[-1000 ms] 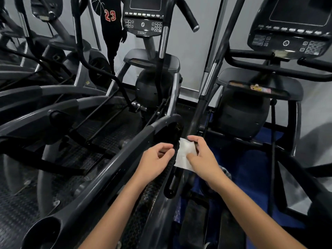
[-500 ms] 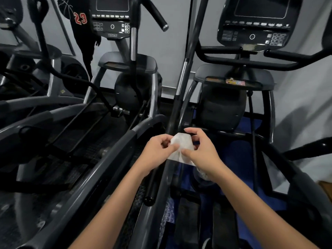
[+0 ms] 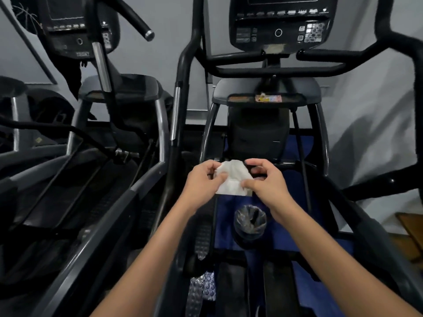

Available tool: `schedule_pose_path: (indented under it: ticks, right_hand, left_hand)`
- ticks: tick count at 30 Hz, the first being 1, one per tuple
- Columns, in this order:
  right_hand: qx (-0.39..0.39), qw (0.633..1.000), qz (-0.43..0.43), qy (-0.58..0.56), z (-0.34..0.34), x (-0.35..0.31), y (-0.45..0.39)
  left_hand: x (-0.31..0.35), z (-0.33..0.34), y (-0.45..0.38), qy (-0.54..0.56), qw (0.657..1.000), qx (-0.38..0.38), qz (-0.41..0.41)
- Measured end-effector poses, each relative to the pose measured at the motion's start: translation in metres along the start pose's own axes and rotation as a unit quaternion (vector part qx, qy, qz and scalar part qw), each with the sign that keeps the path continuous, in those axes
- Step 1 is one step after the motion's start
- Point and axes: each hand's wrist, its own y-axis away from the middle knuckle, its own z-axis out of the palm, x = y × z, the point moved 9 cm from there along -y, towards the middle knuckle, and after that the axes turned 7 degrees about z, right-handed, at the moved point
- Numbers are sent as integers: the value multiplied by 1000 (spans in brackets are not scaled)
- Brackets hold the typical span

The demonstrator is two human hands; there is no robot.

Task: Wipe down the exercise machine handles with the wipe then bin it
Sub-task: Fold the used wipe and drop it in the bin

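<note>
Head view: two dark exercise machines were seen against a grey wall (image 3: 164, 30), with blue flooring (image 3: 281, 243) under the nearer exercise machine (image 3: 270, 106). A white wipe (image 3: 233, 177) was held in mid-air between both outstretched hands, pinched by the left hand (image 3: 201, 181) and the right hand (image 3: 267, 179), fingers curled on it. Console (image 3: 281, 26) lettering was blurred beyond reading.

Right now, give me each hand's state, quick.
Left hand: pinching the crumpled white paper wipe.
Right hand: pinching the same wipe's other side.
</note>
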Motion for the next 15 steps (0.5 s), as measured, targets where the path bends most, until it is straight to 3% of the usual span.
schedule_pose_path:
  ticks: [15]
  right_hand:
    - [22, 988, -4, 151, -66, -18, -159]
  left_hand:
    - [16, 62, -158, -121, 992, -20, 24]
